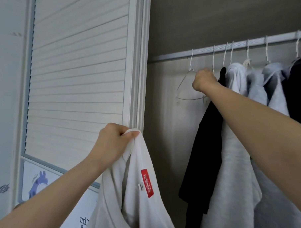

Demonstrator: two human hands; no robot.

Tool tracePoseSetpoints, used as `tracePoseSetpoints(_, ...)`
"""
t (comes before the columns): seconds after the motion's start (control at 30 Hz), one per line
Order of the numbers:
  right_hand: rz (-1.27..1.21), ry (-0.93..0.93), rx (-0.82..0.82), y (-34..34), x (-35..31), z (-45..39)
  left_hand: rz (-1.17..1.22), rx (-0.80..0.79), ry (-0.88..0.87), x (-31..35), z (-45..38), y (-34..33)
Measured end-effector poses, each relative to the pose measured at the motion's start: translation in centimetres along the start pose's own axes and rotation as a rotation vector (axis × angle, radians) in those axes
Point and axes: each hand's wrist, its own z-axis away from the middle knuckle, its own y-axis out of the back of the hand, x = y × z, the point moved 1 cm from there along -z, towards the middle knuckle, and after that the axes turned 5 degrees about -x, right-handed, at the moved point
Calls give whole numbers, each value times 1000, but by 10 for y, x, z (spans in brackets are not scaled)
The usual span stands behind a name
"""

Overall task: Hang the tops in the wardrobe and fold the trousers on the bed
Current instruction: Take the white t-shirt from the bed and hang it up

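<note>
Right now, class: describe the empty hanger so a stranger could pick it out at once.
Find the wardrobe rail. The hanger hangs at its left end, gripped by the right hand. It alone is bare white wire; every other hanger carries clothes.

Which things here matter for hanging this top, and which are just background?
In play: white top gripped by left hand; empty hanger grasped by right hand; rail.
Background: hung clothes, louvred door.

Single head-worn view, angled forward and slightly upward, close to the open wardrobe (163, 114).
</note>
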Motion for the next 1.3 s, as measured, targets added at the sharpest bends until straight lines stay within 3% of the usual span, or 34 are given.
tracePoseSetpoints(0.17,-48,-49,7,-9,10,-6,-12,4,-2,-1,0,-2)
tracePoseSetpoints(0.27,-150,14,-18,-10,9,-10,-14,12,4,0,-1,-2)
tracePoseSetpoints(0.43,-482,22,-45,3,0,-5,-14,5,14,1,1,-2)
tracePoseSetpoints(0.63,-841,125,60,18,-10,26,-36,21,37,5,2,-3)
tracePoseSetpoints(0.83,-1133,168,-231,37,8,114,-36,33,91,15,7,-1)
tracePoseSetpoints(1.1,-1652,103,-782,50,100,238,-131,42,176,36,33,-25)
tracePoseSetpoints(1.3,-1911,-68,-815,67,175,286,-162,9,292,54,49,-57)
